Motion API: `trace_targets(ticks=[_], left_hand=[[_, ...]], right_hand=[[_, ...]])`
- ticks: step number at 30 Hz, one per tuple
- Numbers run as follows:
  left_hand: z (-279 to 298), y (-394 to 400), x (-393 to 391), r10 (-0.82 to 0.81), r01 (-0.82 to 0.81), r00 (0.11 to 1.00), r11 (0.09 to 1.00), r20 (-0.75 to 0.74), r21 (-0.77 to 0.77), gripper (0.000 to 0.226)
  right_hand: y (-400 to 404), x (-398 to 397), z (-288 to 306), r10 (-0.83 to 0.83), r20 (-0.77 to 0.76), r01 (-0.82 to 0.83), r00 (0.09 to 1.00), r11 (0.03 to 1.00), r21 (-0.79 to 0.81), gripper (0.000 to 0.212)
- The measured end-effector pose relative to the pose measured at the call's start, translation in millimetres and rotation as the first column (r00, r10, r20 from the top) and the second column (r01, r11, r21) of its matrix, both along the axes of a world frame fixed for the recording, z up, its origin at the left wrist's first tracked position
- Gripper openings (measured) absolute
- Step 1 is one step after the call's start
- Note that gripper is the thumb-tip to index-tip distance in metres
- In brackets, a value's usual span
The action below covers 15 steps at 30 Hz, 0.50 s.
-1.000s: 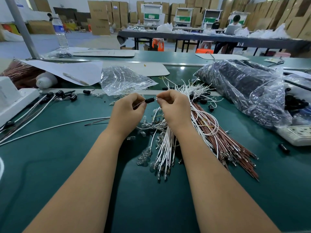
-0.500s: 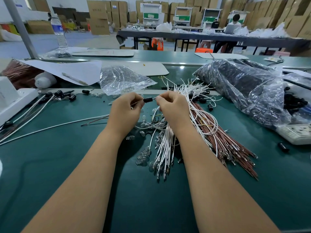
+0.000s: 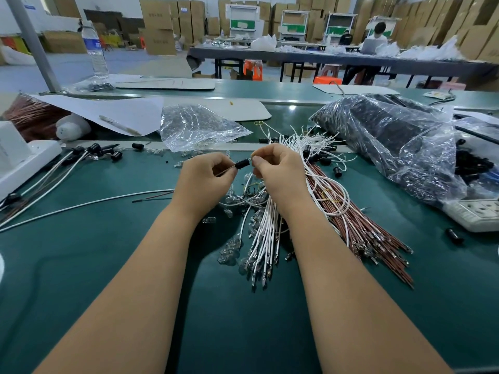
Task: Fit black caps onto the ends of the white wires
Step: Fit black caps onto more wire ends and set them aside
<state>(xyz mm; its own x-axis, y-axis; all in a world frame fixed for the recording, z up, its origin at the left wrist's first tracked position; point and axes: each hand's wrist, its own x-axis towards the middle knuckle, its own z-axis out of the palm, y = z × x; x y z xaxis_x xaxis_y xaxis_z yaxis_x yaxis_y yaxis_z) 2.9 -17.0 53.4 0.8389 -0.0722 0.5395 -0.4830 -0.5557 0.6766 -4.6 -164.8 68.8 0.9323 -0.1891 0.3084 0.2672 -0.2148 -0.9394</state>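
Observation:
A small black cap (image 3: 242, 164) hangs between my two hands above the green table. My left hand (image 3: 204, 182) pinches the thin wire that runs out of the cap's left side. At the cap's right end, my right hand (image 3: 279, 171) pinches a small part; what it is stays hidden by the fingers. Below and right of my hands lies a bundle of white wires (image 3: 266, 233) with metal tips. Several loose black caps (image 3: 321, 155) lie among the wire ends behind my right hand.
A bundle of brown wires (image 3: 370, 236) lies right of the white ones. Small clear bulbs (image 3: 229, 252) are scattered under my wrists. Capped wires (image 3: 81, 155) lie at the left beside a white box (image 3: 24, 157). A large plastic bag (image 3: 391, 141) of black parts and a power strip (image 3: 475, 211) sit at right.
Both hands have stayed in place, still holding the cap and wire between them; the fingers have shifted only slightly.

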Motion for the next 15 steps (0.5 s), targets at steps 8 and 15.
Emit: trace_targets(ticks=[8,15], left_hand=[[2.9,-2.5,-0.3,-0.086,0.069,0.994,0.976,-0.073,-0.207,0.011],[2.4,-3.6,-0.8,-0.059,0.043,0.995,0.982,-0.079,-0.182,0.012]], right_hand=[[3.2,-2.2,1.7,0.104,-0.025,-0.092,0.994,0.951,0.295,0.019],[6.1,-2.1,-0.3,0.064,-0.011,-0.061,0.998,0.98,0.188,0.009]])
